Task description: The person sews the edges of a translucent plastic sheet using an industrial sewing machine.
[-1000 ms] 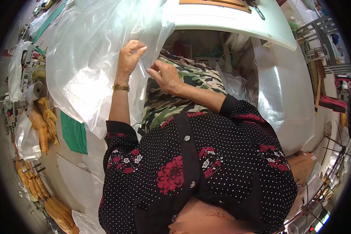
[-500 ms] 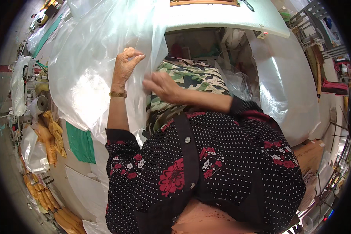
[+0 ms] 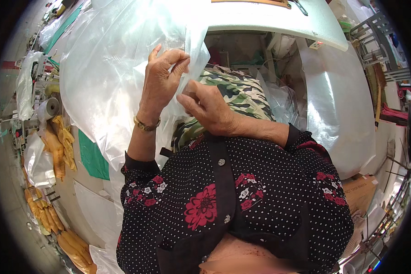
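Note:
A large translucent plastic sheet (image 3: 100, 77) hangs down from the work table and spreads to the left. In front of its right-hand edge is my left hand (image 3: 163, 75), thumb and forefinger pinched together, another finger raised, a gold watch on the wrist. Just below and to the right is my right hand (image 3: 208, 104), its fingers curled and thumb tip pressed toward them. The two hands are close but apart. Whatever lies between the fingertips is too fine or hidden to make out. Camouflage-patterned cloth (image 3: 235, 91) covers my lap behind the right hand.
A pale table (image 3: 278, 20) with a rounded front edge stands ahead, a dark metal tool (image 3: 300, 7) on it. More plastic sheeting (image 3: 338, 105) hangs at the right, above a cardboard box (image 3: 360, 192). Yellow cloth gloves (image 3: 55, 155) and a plastic roll (image 3: 49, 108) are at the left.
My left hand has moved right and turned, lifting a finger. My right hand, blurred before, is now steadier and a little farther right. The whole view has shifted slightly.

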The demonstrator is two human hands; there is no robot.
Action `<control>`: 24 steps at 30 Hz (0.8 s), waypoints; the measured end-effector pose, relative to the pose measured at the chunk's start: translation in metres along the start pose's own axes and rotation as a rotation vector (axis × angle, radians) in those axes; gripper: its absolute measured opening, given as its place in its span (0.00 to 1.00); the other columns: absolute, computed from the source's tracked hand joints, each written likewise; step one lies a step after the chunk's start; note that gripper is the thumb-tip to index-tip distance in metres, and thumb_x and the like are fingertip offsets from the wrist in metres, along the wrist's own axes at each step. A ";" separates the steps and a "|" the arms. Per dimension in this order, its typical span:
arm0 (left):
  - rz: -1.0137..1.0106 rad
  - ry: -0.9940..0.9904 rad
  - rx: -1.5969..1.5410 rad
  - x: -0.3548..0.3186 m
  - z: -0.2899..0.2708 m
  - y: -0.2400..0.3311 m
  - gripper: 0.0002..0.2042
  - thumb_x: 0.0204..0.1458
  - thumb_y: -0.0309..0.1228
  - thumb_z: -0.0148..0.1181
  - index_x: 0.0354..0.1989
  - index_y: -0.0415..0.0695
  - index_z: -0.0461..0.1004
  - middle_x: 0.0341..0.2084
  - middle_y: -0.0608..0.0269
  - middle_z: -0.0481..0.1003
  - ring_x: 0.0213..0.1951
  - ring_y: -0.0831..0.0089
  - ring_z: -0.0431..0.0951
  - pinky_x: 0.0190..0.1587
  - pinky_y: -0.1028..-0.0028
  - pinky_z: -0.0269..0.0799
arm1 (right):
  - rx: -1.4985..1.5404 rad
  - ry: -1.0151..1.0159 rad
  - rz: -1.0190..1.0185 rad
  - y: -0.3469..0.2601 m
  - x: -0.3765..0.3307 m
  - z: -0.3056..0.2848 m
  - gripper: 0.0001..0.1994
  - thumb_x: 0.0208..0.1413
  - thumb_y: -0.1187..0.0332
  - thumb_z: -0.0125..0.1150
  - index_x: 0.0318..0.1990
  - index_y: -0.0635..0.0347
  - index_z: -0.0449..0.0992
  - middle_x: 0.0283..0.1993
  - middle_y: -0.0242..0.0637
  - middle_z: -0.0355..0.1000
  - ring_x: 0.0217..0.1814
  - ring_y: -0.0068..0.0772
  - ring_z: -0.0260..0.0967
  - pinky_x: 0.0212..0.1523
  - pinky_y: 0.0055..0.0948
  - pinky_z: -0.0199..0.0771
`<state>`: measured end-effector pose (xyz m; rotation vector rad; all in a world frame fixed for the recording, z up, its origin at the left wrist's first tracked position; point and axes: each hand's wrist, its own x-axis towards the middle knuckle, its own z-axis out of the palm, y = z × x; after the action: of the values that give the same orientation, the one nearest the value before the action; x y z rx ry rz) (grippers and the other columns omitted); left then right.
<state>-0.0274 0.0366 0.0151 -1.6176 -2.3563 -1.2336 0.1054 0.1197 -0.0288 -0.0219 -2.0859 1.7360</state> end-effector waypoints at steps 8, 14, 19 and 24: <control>0.008 0.004 0.039 -0.002 -0.004 0.003 0.04 0.52 0.21 0.59 0.34 0.38 0.80 0.26 0.60 0.77 0.31 0.69 0.76 0.54 0.64 0.65 | -0.346 -0.058 -0.110 -0.001 0.005 0.004 0.12 0.59 0.66 0.56 0.28 0.64 0.66 0.19 0.49 0.66 0.24 0.54 0.70 0.26 0.45 0.67; -0.224 0.026 -0.245 -0.012 -0.001 -0.004 0.06 0.53 0.21 0.61 0.37 0.36 0.80 0.29 0.62 0.80 0.33 0.78 0.77 0.40 0.77 0.73 | -0.435 -0.138 -0.103 0.002 0.008 0.005 0.13 0.58 0.65 0.57 0.28 0.63 0.66 0.20 0.49 0.67 0.25 0.55 0.71 0.26 0.47 0.68; -0.268 -0.002 -0.349 -0.014 -0.005 -0.003 0.06 0.56 0.22 0.58 0.37 0.35 0.80 0.29 0.63 0.81 0.33 0.79 0.79 0.39 0.78 0.74 | -0.481 -0.182 -0.116 0.006 0.008 0.006 0.11 0.57 0.65 0.57 0.29 0.63 0.66 0.20 0.49 0.68 0.26 0.55 0.71 0.27 0.47 0.69; -0.340 0.008 -0.419 -0.014 -0.006 0.006 0.07 0.58 0.24 0.56 0.37 0.32 0.77 0.28 0.61 0.81 0.32 0.78 0.79 0.36 0.79 0.74 | -0.558 -0.231 -0.100 0.004 0.013 0.005 0.10 0.56 0.66 0.56 0.30 0.62 0.67 0.21 0.47 0.69 0.24 0.55 0.71 0.27 0.47 0.70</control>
<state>-0.0185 0.0226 0.0163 -1.3122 -2.5722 -1.9014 0.0909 0.1194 -0.0294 0.1218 -2.6281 1.0946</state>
